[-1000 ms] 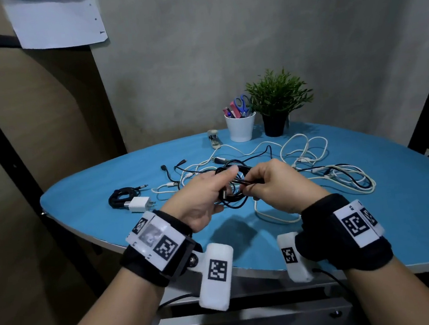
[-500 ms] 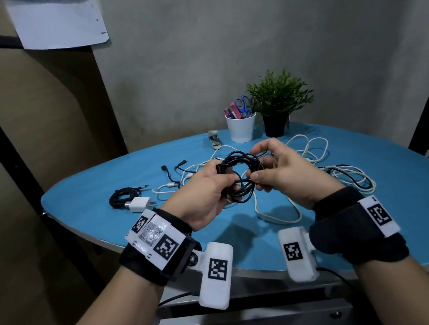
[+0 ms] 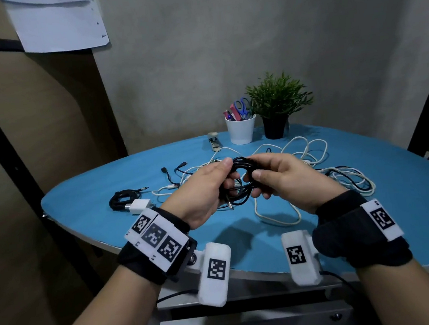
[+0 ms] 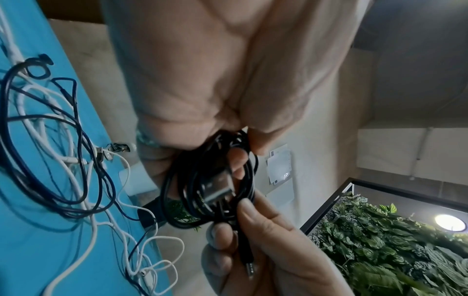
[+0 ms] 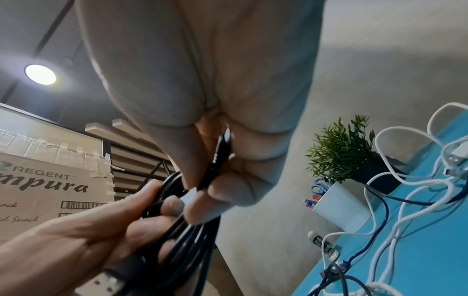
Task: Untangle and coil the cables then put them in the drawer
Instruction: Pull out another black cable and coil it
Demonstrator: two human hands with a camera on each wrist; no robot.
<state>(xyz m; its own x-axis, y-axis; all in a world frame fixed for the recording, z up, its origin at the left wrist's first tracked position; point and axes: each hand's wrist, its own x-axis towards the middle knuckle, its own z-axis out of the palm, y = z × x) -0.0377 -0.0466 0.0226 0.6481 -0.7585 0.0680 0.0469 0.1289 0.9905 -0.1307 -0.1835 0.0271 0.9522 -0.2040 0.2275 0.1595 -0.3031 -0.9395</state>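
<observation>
Fingers hide much of the coiled black cable, held above the blue bench between the left hand, curled around one side, and the right hand, pinching its small plug end, palms facing.

Left hand and right hand hold a black cable coil above the table.

Head view looks down; wrist views closely share the black cable coil.
</observation>
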